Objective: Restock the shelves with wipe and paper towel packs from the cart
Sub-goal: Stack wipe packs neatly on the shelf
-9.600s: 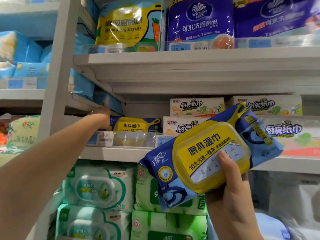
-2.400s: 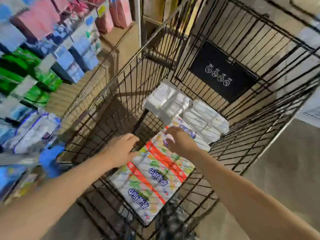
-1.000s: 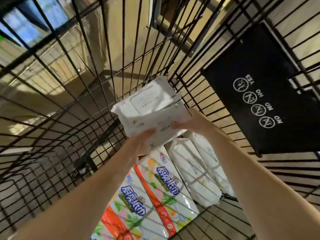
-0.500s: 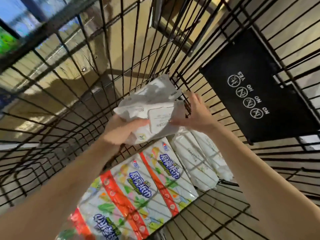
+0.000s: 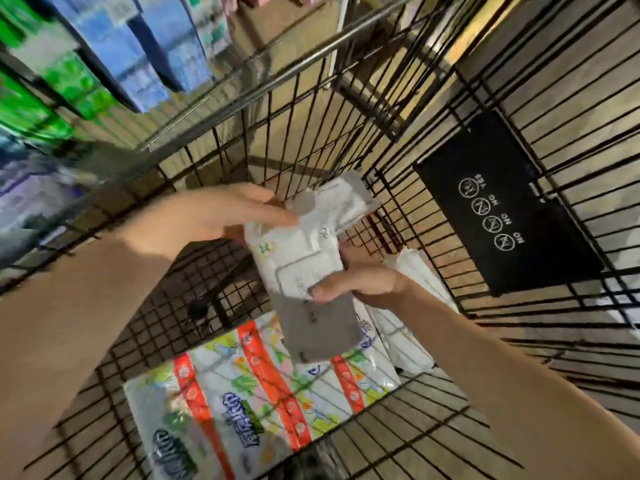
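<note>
Now lifted: wipe packs [image 5: 304, 244], seemingly two stacked, are in the air above the cart [image 5: 294, 65] floor, turned end-up. Half a second ago they were lower, near the far wall, and lay flatter. View has swung left as well; shelves [image 5: 86, 64] show at upper left, blurred. Judgement: pick-up done, carry to the shelves starting, placing not yet done.

Left hand [image 5: 214, 220]: fingers curled over the upper end, gripping. Right hand [image 5: 360, 282]: thumb on the front face, fingers behind, pinching the lower part. Both hands share the one bundle.

Left in cart: towel pack [image 5: 259, 393] flat on the floor, more white packs [image 5: 412, 341] just beside it on the right. More trips look necessary.

Writing: black sign [image 5: 502, 202] on the cart wall reads YES, NO, NO, NO beside circled icons. Towel pack carries blue characters between orange-red bands, too blurred to read. Wipe packs show a small green mark and fine print, illegible. Shelf labels unreadable.
</note>
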